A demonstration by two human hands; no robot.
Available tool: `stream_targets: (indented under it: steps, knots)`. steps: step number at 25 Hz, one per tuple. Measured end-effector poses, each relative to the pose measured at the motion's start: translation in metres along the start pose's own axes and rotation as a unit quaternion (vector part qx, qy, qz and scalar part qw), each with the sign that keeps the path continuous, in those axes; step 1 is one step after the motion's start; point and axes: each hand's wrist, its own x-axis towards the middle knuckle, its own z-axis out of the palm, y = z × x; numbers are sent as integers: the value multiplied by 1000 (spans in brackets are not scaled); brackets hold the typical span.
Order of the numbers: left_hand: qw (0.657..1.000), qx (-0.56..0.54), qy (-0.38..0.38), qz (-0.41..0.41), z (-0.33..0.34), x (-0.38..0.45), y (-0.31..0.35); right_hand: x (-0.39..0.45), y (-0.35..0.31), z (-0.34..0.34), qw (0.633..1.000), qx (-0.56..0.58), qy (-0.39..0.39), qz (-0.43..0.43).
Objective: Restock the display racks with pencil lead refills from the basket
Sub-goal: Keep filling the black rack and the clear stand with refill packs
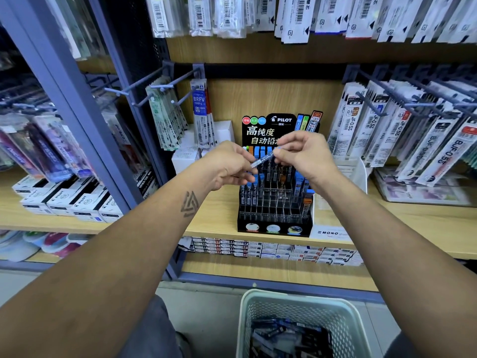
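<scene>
Hands, left hand [227, 166] and right hand [299, 153], are pinching a light, slippery refill tube [263, 159] by its ends above the rack [275, 202].

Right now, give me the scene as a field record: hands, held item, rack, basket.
left hand: pinches one end of the refill tube
right hand: pinches the other end
refill tube: clear with blue cap, held tilted in front of the rack
display rack: black Pilot stand on the wooden shelf, many front slots empty
basket: pale mesh, on the floor below, holds more refills
</scene>
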Motion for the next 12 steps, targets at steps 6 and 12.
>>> stream_targets:
  steps: [6,12]
  knots:
    - [993,93,62,37,3,6,-2,8,0,-7,982,-182,-23,-42]
    - [990,124,47,51,7,7,-2,8,11,10,946,-313,-47,-65]
